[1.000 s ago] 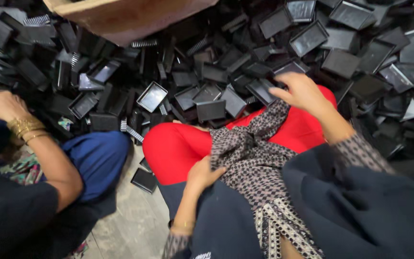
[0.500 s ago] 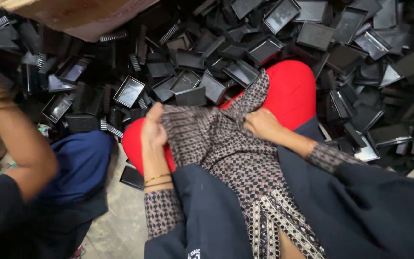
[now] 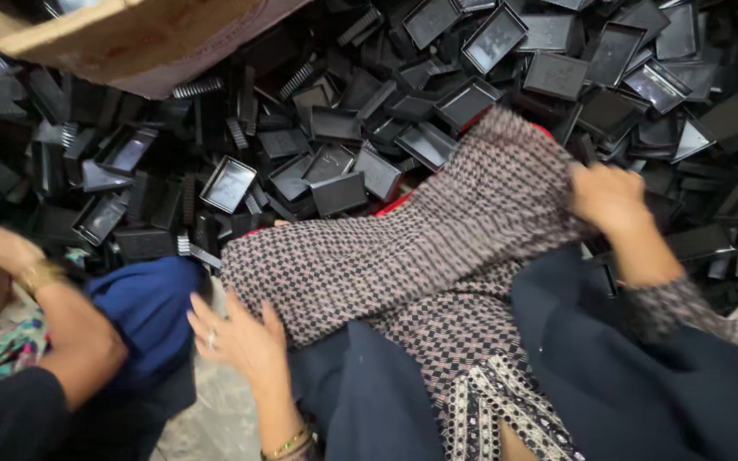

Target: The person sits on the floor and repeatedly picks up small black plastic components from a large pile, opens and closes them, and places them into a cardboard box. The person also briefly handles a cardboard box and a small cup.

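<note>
Head view, looking down at lap. Patterned fabric [image 3: 403, 256], checked brown-and-cream tunic cloth, spread across the lap over red trousers [image 3: 395, 205], only slivers of red showing at the upper edge. Left hand [image 3: 237, 337] at lower left edge of the cloth, fingers spread, palm pressing flat on the hem, ring on one finger, gold bangles at the wrist; not clenched, touching rather than gripping as far as visible. Right hand [image 3: 610, 198] at the upper right edge of the cloth, fingers curled around a fold, pinching the fabric; motion blur, exact grip hard to tell. Dark navy garment [image 3: 642, 376] over the legs at lower right, the patterned cloth lying between its two halves. Big heap of black plastic trays [image 3: 326, 128] on the floor ahead, shallow rectangular shells, jumbled at all angles, some open side up, some on edge; nearest ones touching the top edge of the cloth. Cardboard box [image 3: 121, 43] at upper left, tilted over the heap. Co-worker's hand [image 3: 2, 248] at far left, blurred, gold bangle on the wrist, forearm running down to lower left; blue fabric [image 3: 143, 299] just beside it, near the left hand. Bare grey floor [image 3: 215, 427] showing in a strip between blue fabric and the left wrist.
</note>
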